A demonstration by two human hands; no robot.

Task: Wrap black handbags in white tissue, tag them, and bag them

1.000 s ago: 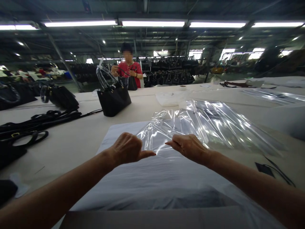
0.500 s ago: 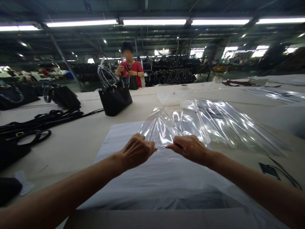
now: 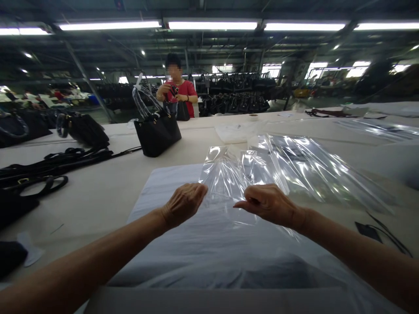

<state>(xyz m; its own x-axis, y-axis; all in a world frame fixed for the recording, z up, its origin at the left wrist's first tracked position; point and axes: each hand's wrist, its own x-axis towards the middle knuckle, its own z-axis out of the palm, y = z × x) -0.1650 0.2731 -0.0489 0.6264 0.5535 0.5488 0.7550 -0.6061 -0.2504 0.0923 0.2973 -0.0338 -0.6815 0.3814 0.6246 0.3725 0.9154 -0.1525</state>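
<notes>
Between my hands a clear plastic sheet (image 3: 224,176), shiny and creased, is held up by its near edge above a white cloth-like sheet (image 3: 196,244). My left hand (image 3: 186,203) is closed on the left part of that edge, its fingertips pressed together. My right hand (image 3: 270,204) grips the right part with curled fingers, the thumb stretched out to the left. Just behind my right hand lies a pile of clear plastic sheets (image 3: 310,170); where the held sheet ends and the pile starts is hard to make out.
A black handbag (image 3: 159,135) with wrapped handles stands beyond my left hand. Black straps (image 3: 75,159) and another black bag (image 3: 83,129) lie left. A black tag with cord (image 3: 368,231) is at right. Across the table (image 3: 108,187) a person in red (image 3: 188,89) handles a bag.
My left hand has turned, its thumb drawn in against the fingers, and rises slightly. My right hand has shifted a little right. The plastic between them now shows creases fanning out.
</notes>
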